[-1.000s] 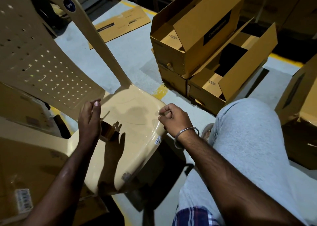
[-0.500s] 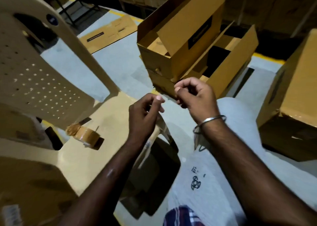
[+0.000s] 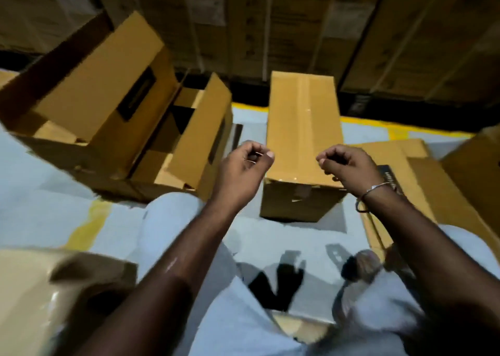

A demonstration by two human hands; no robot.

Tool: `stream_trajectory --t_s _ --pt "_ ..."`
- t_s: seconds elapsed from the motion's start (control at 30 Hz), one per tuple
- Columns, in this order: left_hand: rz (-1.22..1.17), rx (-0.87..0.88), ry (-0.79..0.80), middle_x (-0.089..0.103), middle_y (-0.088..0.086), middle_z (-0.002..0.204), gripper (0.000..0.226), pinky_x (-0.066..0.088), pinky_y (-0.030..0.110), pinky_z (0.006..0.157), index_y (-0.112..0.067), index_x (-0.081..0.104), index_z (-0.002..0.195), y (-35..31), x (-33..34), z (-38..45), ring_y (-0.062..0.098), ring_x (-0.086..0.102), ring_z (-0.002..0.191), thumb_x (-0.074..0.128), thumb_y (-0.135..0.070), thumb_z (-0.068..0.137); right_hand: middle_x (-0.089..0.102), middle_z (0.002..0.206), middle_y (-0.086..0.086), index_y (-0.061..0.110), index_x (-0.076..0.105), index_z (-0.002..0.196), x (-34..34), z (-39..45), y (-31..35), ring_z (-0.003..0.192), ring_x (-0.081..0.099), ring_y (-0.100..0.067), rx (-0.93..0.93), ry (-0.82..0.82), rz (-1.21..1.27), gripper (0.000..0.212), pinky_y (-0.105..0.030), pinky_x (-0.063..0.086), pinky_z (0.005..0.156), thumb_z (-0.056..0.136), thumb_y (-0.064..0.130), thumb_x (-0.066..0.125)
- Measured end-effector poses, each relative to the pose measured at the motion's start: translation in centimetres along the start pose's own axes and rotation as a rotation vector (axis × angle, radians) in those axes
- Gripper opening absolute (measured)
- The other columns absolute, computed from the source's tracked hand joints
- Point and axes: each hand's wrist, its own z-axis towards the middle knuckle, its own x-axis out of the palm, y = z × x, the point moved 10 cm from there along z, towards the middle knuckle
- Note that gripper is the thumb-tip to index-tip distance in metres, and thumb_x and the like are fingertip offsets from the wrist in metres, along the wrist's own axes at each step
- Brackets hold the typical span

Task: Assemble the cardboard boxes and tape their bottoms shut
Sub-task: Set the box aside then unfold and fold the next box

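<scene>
The fingers (image 3: 266, 154) of the left hand (image 3: 238, 174) are curled in, thumb tip by the first finger. The fingers (image 3: 323, 158) of the right hand (image 3: 349, 170) are curled the same way. It is too blurry to tell if a thin strip of tape runs between them.

Half a second ago both hands were close together over the chair edge. Now they are apart and raised in front of the taped box (image 3: 303, 128), which was not in view then. It lies on the floor at 12 o'clock from the hands, with clear tape down its middle. A bangle (image 3: 374, 190) sits on the right wrist.

At 10 o'clock stand the open boxes (image 3: 108, 112), flaps up. Flat cardboard (image 3: 422, 190) lies at 3 o'clock. The tape roll seen before is out of sight. Only a blurry corner of the chair (image 3: 35, 288) shows at 7 o'clock.
</scene>
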Motion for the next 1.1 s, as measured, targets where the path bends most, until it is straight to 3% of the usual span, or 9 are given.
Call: stream_trajectory --t_s 0.07,0.1,0.2,0.33,0.5,0.67,0.8,0.97,1.1 --pt "0.154 -0.12 0.094 0.066 0.002 0.126 0.047 0.053 0.039 0.094 -0.021 0.063 0.129 3.3 4.3 3.3 0.017 0.064 0.114 0.068 -0.05 0.092 0.071 0.1 0.0 0.024 0.075 0.096 -3.7 1.4 -7.1 0.103 0.066 -0.025 0.225 -0.072 -0.112 0.008 -0.04 0.053 0.09 0.089 0.023 0.078" --pt "0.27 -0.179 0.127 0.059 0.006 0.141 0.06 0.051 0.042 0.102 -0.019 0.056 0.141 5.2 5.7 4.7 0.023 0.059 0.126 0.068 -0.052 0.093 0.068 0.111 -0.004 0.017 0.073 0.109 -4.7 1.8 -10.4 0.111 0.062 -0.027 0.359 -0.065 -0.163 0.024 -0.039 0.048 0.096 0.088 0.028 0.079" --pt "0.391 -0.386 0.123 0.037 0.012 0.164 0.077 0.038 0.041 0.114 -0.009 0.034 0.16 10.9 7.1 7.2 0.033 0.04 0.148 0.065 -0.046 0.1 0.061 0.101 -0.009 0.015 0.064 0.102 -4.5 2.7 -16.5 0.113 0.053 -0.028 0.577 0.002 -0.143 0.047 -0.037 0.043 0.086 0.076 0.05 0.082" --pt "0.127 -0.616 0.056 0.026 0.013 0.17 0.08 0.032 0.042 0.118 -0.008 0.021 0.164 16.7 8.3 7.6 0.034 0.03 0.153 0.061 -0.042 0.103 0.036 0.16 -0.02 0.002 0.035 0.155 -2.4 3.7 -20.0 0.144 0.038 -0.038 0.711 -0.025 -0.034 0.088 -0.045 0.035 0.113 0.091 0.052 0.071" --pt "-0.01 -0.684 0.024 0.052 0.009 0.152 0.064 0.042 0.04 0.105 -0.011 0.042 0.151 20.2 11.1 8.8 0.031 0.05 0.135 0.061 -0.048 0.102 0.042 0.156 -0.019 0.0 0.037 0.153 0.7 5.0 -22.6 0.14 0.044 -0.038 0.775 -0.171 0.249 0.092 -0.044 0.038 0.111 0.087 0.051 0.076" --pt "-0.155 -0.724 -0.036 0.047 0.002 0.137 0.069 0.036 0.039 0.098 -0.019 0.033 0.148 20.3 12.8 9.2 0.024 0.046 0.126 0.062 -0.057 0.099 0.044 0.137 -0.012 0.008 0.048 0.132 -3.1 6.2 -18.4 0.124 0.05 -0.037 0.526 -0.508 0.117 0.066 -0.037 0.042 0.092 0.082 0.031 0.084" --pt "-0.589 -0.762 -0.055 0.067 0.006 0.128 0.042 0.052 0.037 0.095 -0.019 0.06 0.124 19.0 14.9 8.5 0.022 0.063 0.115 0.06 -0.053 0.101 0.047 0.124 -0.01 0.015 0.054 0.115 -6.8 8.3 -6.2 0.117 0.046 -0.031 0.03 -0.602 -0.257 0.051 -0.043 0.043 0.089 0.078 0.037 0.081" --pt "-0.857 -0.898 -0.049 0.079 0.01 0.11 0.062 0.061 0.036 0.089 -0.01 0.071 0.129 21.5 18.1 3.8 0.024 0.073 0.103 0.06 -0.061 0.096 0.047 0.115 -0.01 0.019 0.055 0.113 -1.1 6.8 0.0 0.108 0.046 -0.033 -0.127 -0.494 -0.704 0.05 -0.046 0.04 0.085 0.075 0.046 0.075" --pt "-0.957 -1.063 -0.085 0.074 0.021 0.119 0.078 0.061 0.041 0.091 0.003 0.066 0.131 26.4 18.2 -0.5 0.032 0.071 0.11 0.063 -0.065 0.092 0.046 0.118 -0.008 0.021 0.056 0.121 4.9 5.6 -2.7 0.109 0.045 -0.032 -0.148 -0.21 -0.724 0.054 -0.046 0.042 0.088 0.078 0.047 0.075"
